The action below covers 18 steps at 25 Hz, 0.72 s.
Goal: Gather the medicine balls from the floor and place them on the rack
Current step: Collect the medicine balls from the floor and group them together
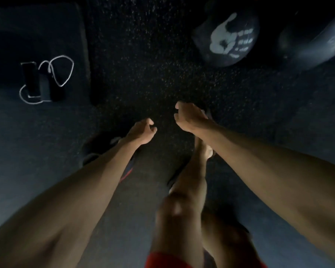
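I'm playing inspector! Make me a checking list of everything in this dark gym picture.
Surface: dark speckled floor, dimly lit.
Job's things: one medicine ball with a white handprint lies on the floor at the upper right. A blurred shape beside it may be another ball, but it is too smeared to tell. No rack seen.
Clutter: dark flat devices lie on a mat at the left.
Hands: left hand and right hand are loosely curled and hold nothing, both clear of the ball.
Cables: a white cable loops around the devices.
Surroundings: the person's bare legs and red shorts.
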Each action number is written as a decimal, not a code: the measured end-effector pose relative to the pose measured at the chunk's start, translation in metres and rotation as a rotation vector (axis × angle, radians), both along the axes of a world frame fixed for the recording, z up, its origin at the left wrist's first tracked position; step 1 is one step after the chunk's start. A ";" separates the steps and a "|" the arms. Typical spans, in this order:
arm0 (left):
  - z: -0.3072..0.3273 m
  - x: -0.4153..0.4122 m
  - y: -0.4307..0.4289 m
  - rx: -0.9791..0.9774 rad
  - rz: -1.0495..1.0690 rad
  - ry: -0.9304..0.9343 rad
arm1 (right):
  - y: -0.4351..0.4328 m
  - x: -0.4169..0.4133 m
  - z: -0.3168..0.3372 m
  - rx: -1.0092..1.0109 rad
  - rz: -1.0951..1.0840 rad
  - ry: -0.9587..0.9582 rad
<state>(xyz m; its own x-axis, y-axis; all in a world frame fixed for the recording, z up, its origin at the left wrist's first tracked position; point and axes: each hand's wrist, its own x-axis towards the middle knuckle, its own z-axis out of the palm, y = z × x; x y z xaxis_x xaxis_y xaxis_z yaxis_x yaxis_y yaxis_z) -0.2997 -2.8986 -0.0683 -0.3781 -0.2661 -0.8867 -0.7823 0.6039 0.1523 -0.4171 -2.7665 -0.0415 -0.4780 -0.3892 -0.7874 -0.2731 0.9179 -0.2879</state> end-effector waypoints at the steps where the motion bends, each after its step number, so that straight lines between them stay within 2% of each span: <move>1: 0.006 0.025 -0.005 -0.022 0.009 0.016 | -0.003 0.027 0.003 -0.019 0.002 -0.002; 8: 0.043 0.193 -0.026 0.018 0.078 -0.003 | -0.018 0.223 0.013 -0.035 0.016 -0.198; 14: 0.010 0.302 -0.075 0.016 0.136 0.056 | -0.063 0.325 -0.007 -0.019 0.136 -0.135; 16: -0.007 0.332 -0.101 0.059 0.089 0.055 | -0.084 0.350 -0.016 0.016 0.096 -0.110; 18: -0.020 0.356 -0.126 0.072 0.134 0.068 | -0.102 0.370 -0.025 0.030 0.033 -0.077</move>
<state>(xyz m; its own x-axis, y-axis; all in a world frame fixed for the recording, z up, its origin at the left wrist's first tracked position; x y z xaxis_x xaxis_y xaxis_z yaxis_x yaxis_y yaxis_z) 0.0564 -3.0241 -0.0883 -0.4034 -0.2552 -0.8787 -0.8416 0.4803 0.2469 -0.0468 -2.8686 -0.0667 -0.4028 -0.3791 -0.8331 -0.2813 0.9174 -0.2815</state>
